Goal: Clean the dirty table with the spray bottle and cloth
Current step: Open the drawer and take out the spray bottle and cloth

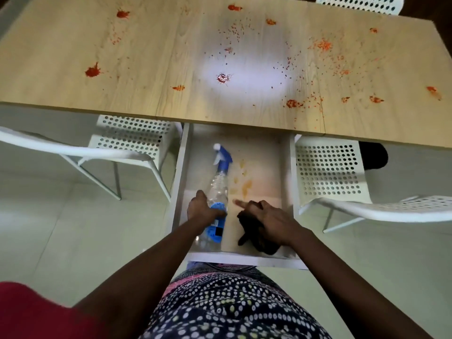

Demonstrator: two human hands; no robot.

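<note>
Since both tools lie in the open drawer [291, 189] under the table's [151, 69] near edge, I judge the step in hand is fetching them before any cleaning starts. My left hand [199, 207] has its fingers [217, 213] curled round the spray bottle [216, 201], which lies on its side along the drawer's left wall, blue trigger head pointing toward the table. It is clear plastic with a blue label; I cannot tell how full it is. I expect it to be light to moderate in weight and stiff, perhaps a little slick, so the waist just above the label, where my grip sits now, seems a fair hold, with the neck under the trigger better for spraying.

My right hand [269, 221] presses down on the dark cloth [256, 237] near the drawer's front right corner, most fingers gathered into it, the forefinger sticking out toward the bottle. It should be soft and limp, so bunching it will serve better than pinching a corner.

Besides those two, the drawer's floor shows only some yellowish stains [244, 185]. Up on the table, red splatters [93, 71] are scattered from the left edge to the right, so none of the wiping looks done.
</note>
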